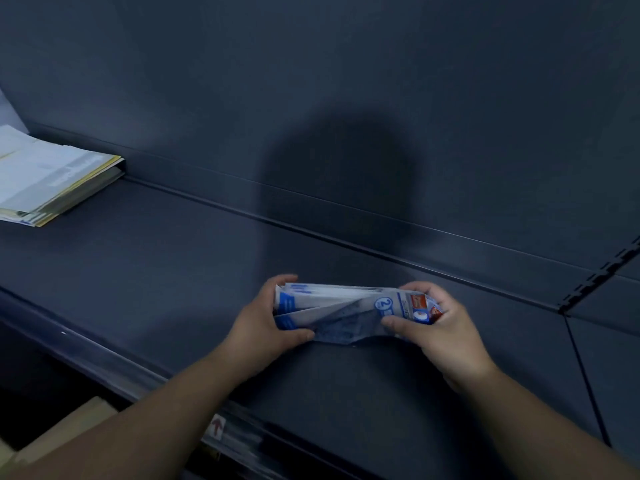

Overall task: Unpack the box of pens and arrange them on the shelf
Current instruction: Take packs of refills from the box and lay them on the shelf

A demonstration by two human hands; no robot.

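A bundle of flat white-and-blue pen packs (346,311) lies lengthwise on the dark shelf (156,265), near its middle. My left hand (266,327) grips the bundle's left end, fingers over the top and thumb along the front. My right hand (440,327) grips the right end, where a red and white label shows. The packs fan apart a little between my hands. The pens themselves are hidden by the packaging.
A stack of papers and booklets (52,181) lies at the shelf's far left. The dark back panel (346,98) rises behind. A cardboard box (62,434) shows below the shelf's front edge at lower left. A slotted upright (602,275) divides the shelf at right.
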